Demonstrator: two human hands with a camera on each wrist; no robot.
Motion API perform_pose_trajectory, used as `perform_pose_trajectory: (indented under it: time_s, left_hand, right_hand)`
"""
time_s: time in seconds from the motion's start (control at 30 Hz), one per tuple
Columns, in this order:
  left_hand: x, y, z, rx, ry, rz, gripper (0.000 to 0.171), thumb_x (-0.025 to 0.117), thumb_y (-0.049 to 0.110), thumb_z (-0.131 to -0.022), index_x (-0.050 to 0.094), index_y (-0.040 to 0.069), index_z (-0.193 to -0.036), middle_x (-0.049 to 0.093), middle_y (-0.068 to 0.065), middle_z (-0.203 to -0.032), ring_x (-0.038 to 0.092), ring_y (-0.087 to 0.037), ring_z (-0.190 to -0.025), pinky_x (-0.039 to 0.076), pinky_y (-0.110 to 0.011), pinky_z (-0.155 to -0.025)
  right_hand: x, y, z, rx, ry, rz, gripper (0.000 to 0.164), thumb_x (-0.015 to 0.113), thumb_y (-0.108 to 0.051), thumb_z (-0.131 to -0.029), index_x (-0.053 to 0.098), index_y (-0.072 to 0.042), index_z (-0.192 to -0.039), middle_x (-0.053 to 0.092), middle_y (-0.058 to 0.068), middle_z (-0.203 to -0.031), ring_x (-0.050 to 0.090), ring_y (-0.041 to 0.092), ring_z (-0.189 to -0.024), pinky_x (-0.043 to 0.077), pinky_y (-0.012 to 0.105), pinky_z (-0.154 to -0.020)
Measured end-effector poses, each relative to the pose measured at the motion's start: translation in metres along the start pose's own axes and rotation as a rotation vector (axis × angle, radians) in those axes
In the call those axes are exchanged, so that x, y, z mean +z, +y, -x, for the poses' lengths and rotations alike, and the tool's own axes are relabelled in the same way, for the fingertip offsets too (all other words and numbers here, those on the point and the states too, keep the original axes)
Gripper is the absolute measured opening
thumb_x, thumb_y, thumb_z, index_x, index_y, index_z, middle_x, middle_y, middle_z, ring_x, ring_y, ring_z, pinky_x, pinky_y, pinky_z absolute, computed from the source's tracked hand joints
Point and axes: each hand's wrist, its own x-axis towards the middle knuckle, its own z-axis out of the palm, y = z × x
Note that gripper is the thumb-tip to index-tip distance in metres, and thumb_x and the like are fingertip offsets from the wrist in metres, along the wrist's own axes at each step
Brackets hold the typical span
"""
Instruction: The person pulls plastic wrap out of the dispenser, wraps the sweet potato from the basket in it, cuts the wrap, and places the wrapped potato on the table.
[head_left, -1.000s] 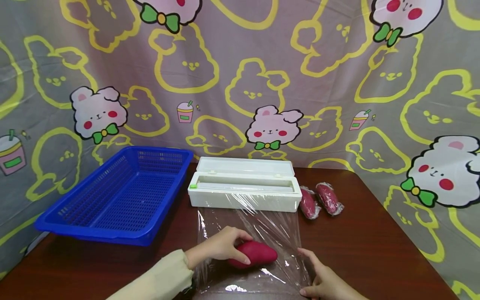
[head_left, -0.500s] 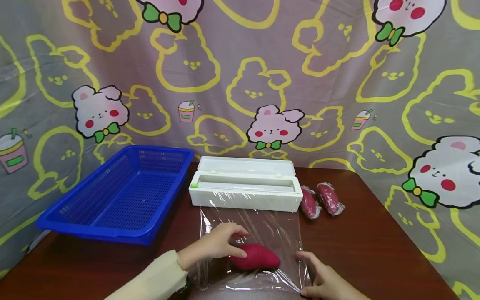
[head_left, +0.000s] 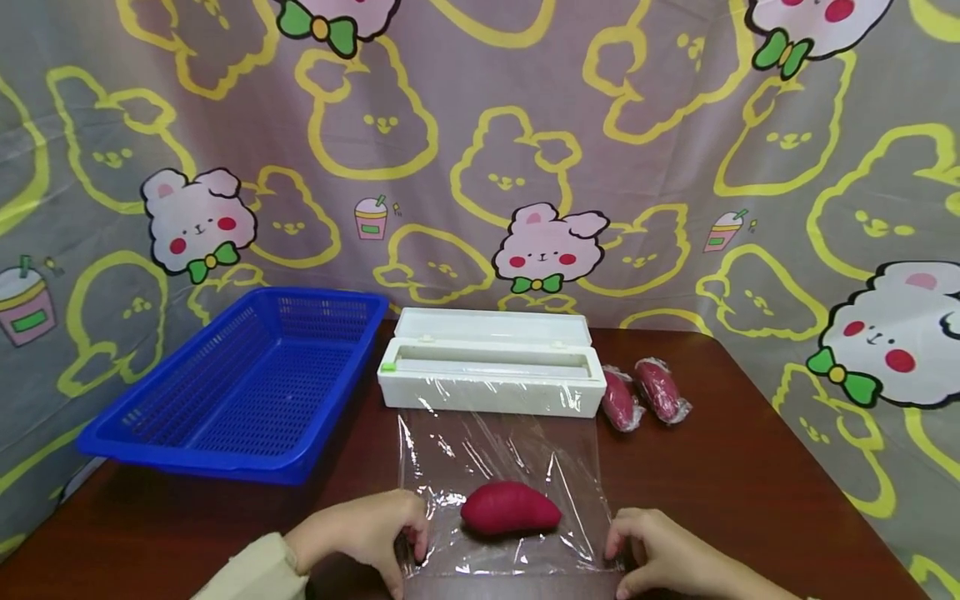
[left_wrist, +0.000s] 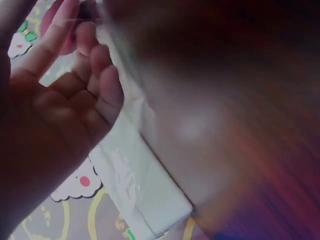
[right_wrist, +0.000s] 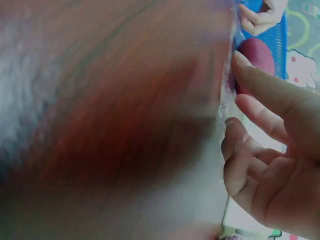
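Note:
A bare purplish-red sweet potato [head_left: 510,508] lies on a sheet of clear plastic wrap [head_left: 495,454] drawn out from a white wrap dispenser [head_left: 491,392]. At the sheet's front left corner is my left hand [head_left: 367,529], fingers bent and thumb apart from them. My right hand [head_left: 663,550] is at the front right corner; its fingertips touch the film's edge in the right wrist view, thumb and index apart. Neither hand touches the sweet potato. The left wrist view shows the left palm and loosely bent fingers [left_wrist: 107,82], with the film contact hard to make out.
A blue plastic basket [head_left: 195,462] stands on the left of the brown wooden table [head_left: 720,475]. Two film-wrapped sweet potatoes, the outer wrapped sweet potato [head_left: 662,390] and the inner wrapped sweet potato [head_left: 621,400], lie right of the dispenser. A patterned cloth [head_left: 450,100] hangs behind.
My left hand has let go of the sweet potato and moved left and nearer to the film's front left corner. My right hand's thumb and fingers have drawn closer together at the right corner.

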Motion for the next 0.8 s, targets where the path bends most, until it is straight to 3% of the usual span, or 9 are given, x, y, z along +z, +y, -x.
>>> perform_pose_trajectory:
  time_s: [0.13, 0.43, 0.63, 0.8]
  left_hand:
    - [0.006, -0.005, 0.004, 0.035, -0.006, -0.157, 0.037, 0.086, 0.026, -0.042, 0.060, 0.025, -0.068, 0.038, 0.020, -0.073, 0.035, 0.005, -0.073, 0.031, -0.011, -0.062]
    - [0.005, -0.016, 0.005, 0.157, 0.048, -0.128, 0.011, 0.074, 0.026, -0.069, 0.063, 0.024, -0.070, 0.040, 0.018, -0.072, 0.037, 0.006, -0.072, 0.032, -0.010, -0.064]
    - [0.007, -0.021, 0.006, 0.187, 0.142, -0.053, 0.006, 0.072, 0.023, -0.071, 0.067, 0.021, -0.070, 0.046, 0.017, -0.075, 0.041, 0.005, -0.077, 0.034, -0.010, -0.068]
    - [0.007, -0.024, 0.005, 0.183, 0.148, 0.225, 0.004, 0.069, 0.013, -0.076, 0.067, 0.012, -0.073, 0.058, 0.007, -0.088, 0.050, 0.000, -0.085, 0.044, -0.016, -0.070]
  right_hand:
    - [0.004, 0.004, -0.003, -0.062, -0.058, 0.123, 0.027, 0.079, -0.016, -0.060, 0.059, -0.017, -0.077, 0.047, -0.013, -0.078, 0.044, -0.007, -0.061, 0.036, 0.008, -0.050]
    - [0.004, 0.008, -0.008, -0.150, -0.052, 0.195, 0.013, 0.071, -0.023, -0.072, 0.059, -0.019, -0.069, 0.046, -0.013, -0.070, 0.039, -0.008, -0.064, 0.032, 0.004, -0.053]
    - [0.000, 0.005, -0.008, -0.199, -0.007, 0.149, 0.013, 0.068, -0.018, -0.075, 0.056, -0.018, -0.071, 0.048, -0.011, -0.074, 0.043, -0.005, -0.069, 0.037, 0.007, -0.059]
    - [-0.005, 0.007, -0.012, -0.305, 0.074, 0.093, 0.017, 0.068, -0.007, -0.071, 0.054, -0.015, -0.076, 0.053, -0.004, -0.079, 0.048, 0.005, -0.076, 0.040, 0.014, -0.066]
